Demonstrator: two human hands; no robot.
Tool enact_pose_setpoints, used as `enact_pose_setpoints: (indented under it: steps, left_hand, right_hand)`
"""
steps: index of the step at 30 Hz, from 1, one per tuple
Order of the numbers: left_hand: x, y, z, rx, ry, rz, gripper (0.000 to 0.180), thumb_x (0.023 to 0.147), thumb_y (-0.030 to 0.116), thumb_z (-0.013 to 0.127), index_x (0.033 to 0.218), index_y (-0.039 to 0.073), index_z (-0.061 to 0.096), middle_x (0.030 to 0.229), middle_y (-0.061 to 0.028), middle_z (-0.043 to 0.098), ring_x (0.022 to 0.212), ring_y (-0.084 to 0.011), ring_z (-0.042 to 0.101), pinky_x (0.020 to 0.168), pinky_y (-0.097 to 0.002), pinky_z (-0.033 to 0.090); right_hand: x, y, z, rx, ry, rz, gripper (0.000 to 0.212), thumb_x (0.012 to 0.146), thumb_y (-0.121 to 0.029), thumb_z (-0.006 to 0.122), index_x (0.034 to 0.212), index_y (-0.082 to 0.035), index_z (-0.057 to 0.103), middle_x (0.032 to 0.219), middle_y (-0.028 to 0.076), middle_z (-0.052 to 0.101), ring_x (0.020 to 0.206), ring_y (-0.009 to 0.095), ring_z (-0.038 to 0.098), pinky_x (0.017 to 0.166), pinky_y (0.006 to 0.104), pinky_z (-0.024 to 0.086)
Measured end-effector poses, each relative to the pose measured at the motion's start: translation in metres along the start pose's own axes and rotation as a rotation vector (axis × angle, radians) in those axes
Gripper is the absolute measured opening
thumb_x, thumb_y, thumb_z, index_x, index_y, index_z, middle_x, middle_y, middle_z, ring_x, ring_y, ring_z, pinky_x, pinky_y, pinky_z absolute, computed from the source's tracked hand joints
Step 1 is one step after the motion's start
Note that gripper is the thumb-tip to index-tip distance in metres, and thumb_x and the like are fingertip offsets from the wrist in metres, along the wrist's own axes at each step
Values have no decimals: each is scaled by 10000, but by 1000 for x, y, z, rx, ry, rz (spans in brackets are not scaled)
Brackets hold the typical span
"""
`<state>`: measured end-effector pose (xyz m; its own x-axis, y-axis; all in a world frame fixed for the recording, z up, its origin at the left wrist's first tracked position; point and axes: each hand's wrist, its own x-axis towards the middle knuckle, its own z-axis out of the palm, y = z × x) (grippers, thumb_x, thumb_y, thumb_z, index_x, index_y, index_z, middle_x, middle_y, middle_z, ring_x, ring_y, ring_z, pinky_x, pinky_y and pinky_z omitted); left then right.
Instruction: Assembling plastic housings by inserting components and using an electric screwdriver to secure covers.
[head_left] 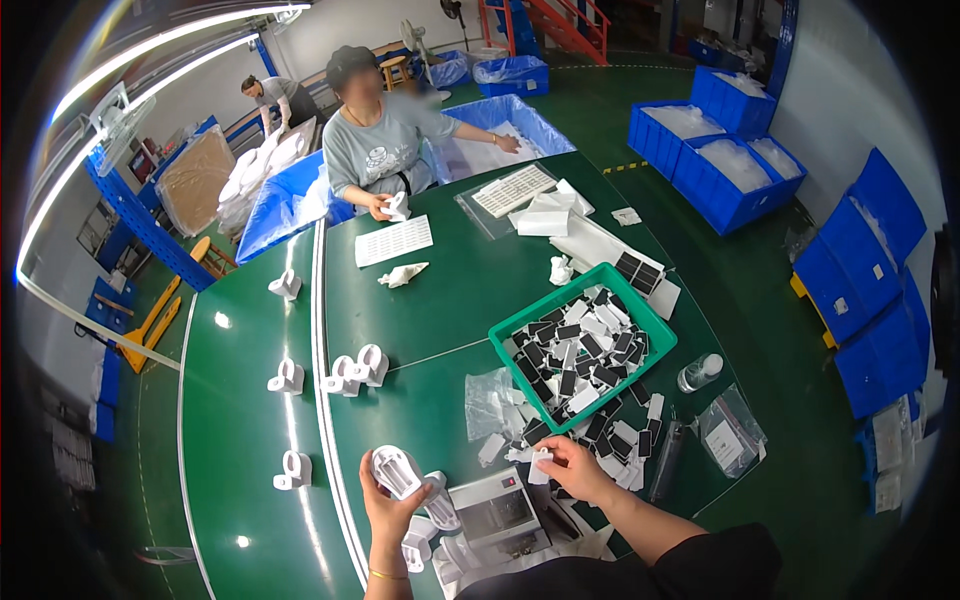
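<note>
My left hand (388, 510) grips a white plastic housing (397, 472) with an oval opening and slots inside, held up over the green table (420, 320). In the fingertips of my right hand (572, 468) is a small white plate (540, 466), pinched at its upper end above a loose heap. That heap of small black and white rectangular plates (622, 442) lies beside a green tray (500, 340) full of the same pieces. Between my hands sits a metal box with a dark panel (497, 515). More white housings (418, 540) stand by my left wrist.
Several white housings (290, 378) stand on the table's left part. A clear bottle (700, 372) and a plastic bag (728, 440) lie at right. Across the table, a person (385, 140) holds a white part, one arm over a blue bin (550, 125). White label sheets (394, 240) lie near them.
</note>
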<state>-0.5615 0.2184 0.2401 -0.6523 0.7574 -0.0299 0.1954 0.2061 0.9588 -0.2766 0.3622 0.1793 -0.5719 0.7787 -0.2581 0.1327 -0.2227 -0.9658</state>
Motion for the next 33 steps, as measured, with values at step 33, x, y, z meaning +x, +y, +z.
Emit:
enact_pose_setpoints:
  steps: [33]
  left_hand:
    - [-25,-15,-45,-150,-20,33,1078,596,50,919,1474,49,295,1316,-107,486,1187,-227,532,1011,-358,472]
  right_hand:
    - [-6,-16,34,35,86,-160,310,930,19,621,1230,-22,552,967,25,674,850,52,594,734,206,460]
